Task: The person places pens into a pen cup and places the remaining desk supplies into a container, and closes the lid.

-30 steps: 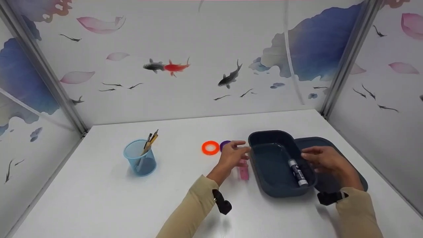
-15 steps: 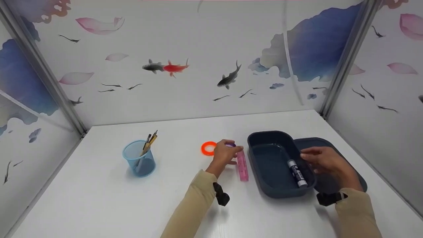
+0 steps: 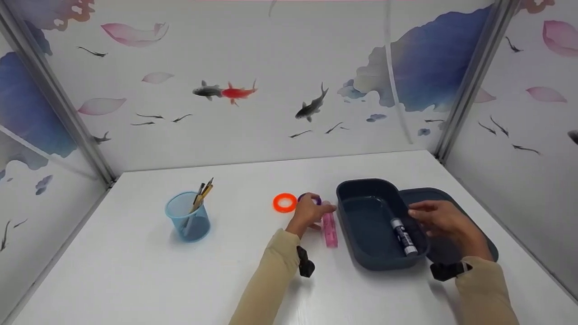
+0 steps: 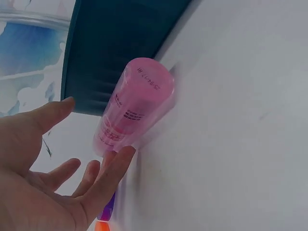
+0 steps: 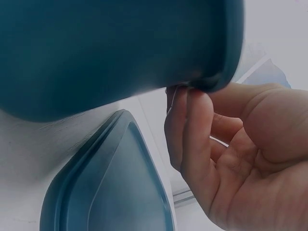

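My left hand [image 3: 308,214] is over the left side of a pink cylindrical tube [image 3: 330,232] lying on the table. In the left wrist view, the fingertips [image 4: 126,153] are right at the tube's far end, with the thumb spread away from it. Fine print covers the tube's clear wrap. Just behind this hand lies a purple ring [image 3: 318,200], partly hidden by the fingers. My right hand [image 3: 445,223] pinches the right rim of a dark blue box [image 3: 384,263], its thumb over the edge and fingers against the outer wall. A glue stick [image 3: 404,237] lies inside the box.
An orange ring [image 3: 285,203] lies left of the purple one. Farther left stands a light blue pen cup [image 3: 196,228] with pencils and a pen. The box's lid [image 3: 478,246] lies under my right hand. Printed wall panels [image 3: 271,135] border the table.
My left hand has drawn back left from the box's wall, over the purple ring, then come slightly right to the pink tube. The right hand keeps its place on the box.
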`<state>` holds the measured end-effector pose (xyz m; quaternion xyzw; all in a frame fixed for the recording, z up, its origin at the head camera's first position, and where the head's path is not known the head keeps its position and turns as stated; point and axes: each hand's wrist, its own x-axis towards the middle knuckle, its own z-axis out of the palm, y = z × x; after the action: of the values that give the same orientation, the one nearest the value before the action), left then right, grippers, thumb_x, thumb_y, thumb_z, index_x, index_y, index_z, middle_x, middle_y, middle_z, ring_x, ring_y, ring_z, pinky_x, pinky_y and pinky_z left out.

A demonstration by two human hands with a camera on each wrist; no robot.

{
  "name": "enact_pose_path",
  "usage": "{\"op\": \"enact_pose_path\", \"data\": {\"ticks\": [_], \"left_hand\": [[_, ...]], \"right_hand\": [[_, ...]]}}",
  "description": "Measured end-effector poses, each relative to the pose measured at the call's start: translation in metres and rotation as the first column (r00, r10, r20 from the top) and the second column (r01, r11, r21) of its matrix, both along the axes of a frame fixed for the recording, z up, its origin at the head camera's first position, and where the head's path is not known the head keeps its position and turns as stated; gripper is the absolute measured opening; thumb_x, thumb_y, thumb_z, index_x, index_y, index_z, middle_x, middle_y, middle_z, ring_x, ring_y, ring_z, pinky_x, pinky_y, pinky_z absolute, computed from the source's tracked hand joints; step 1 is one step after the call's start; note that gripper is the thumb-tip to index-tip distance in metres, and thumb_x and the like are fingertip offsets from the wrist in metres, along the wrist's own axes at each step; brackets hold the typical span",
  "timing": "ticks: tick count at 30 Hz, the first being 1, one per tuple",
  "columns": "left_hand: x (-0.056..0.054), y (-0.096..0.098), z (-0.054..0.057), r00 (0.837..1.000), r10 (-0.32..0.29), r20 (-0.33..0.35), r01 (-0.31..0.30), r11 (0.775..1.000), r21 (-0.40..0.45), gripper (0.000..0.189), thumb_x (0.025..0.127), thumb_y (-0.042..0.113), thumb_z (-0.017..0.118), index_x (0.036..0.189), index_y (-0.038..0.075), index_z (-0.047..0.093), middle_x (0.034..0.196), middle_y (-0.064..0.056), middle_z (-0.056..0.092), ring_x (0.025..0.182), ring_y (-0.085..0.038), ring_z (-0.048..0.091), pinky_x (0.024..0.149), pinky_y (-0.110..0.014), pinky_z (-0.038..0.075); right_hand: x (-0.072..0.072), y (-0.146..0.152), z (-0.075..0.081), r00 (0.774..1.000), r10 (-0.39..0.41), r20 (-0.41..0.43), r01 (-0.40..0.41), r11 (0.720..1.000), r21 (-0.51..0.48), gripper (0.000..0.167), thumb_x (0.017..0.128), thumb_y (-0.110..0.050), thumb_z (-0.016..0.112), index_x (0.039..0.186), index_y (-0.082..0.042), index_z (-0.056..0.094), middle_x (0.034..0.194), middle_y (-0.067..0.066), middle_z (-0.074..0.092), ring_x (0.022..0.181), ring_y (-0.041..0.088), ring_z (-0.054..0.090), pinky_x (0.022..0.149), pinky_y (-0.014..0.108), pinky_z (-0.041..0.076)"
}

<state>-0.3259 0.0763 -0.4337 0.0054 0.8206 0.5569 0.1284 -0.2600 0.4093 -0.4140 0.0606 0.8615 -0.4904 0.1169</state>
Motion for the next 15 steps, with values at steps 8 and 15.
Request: {"op": "enact_pose_path", "data": {"ticks": [8,15], "left_hand": [[-0.0021,0.0002,-0.0036,0.999,-0.043,-0.002,0.043,0.999,-0.023,0.078,0.079,0.025,0.085,0.143,0.005,0.046,0.14,-0.018,0.055,0.106,-0.026,0.062,0.073,-0.04,0.065],[-0.0031,0.0025,-0.0063,0.996,-0.084,-0.036,0.079,0.989,-0.126,0.084,0.077,0.024,0.087,0.147,0.011,0.045,0.147,-0.016,0.053,0.115,-0.027,0.059,0.092,-0.038,0.061]], "right_hand": [[0.0005,0.0001,0.0002,1.0,0.002,-0.009,-0.002,1.0,0.004,0.069,0.095,-0.042,0.066,0.147,-0.001,0.046,0.12,0.003,0.067,0.097,0.012,0.063,0.075,0.031,0.058],[0.0011,0.0001,0.0002,1.0,0.003,-0.014,-0.003,1.0,-0.005,0.068,0.096,-0.041,0.066,0.146,0.0,0.047,0.116,0.001,0.067,0.096,0.013,0.062,0.076,0.031,0.058]]}}
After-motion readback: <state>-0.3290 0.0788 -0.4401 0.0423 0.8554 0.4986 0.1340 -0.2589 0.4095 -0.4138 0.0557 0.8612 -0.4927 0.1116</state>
